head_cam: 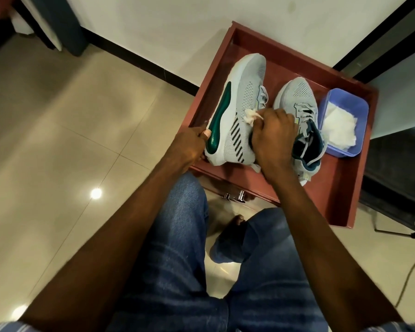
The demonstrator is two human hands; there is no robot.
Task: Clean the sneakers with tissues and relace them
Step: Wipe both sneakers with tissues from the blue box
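The left hand [189,142] grips the light, tipped sneaker [240,111] by its stiff sole, best hold, while the right hand [271,133] pinches a soft, tearable tissue [322,117] against its yielding mesh.

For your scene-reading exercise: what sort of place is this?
Probably a room in a home: glossy floor tiles, a pulled-out wooden drawer used as a tray, and a painted wall with dark skirting.
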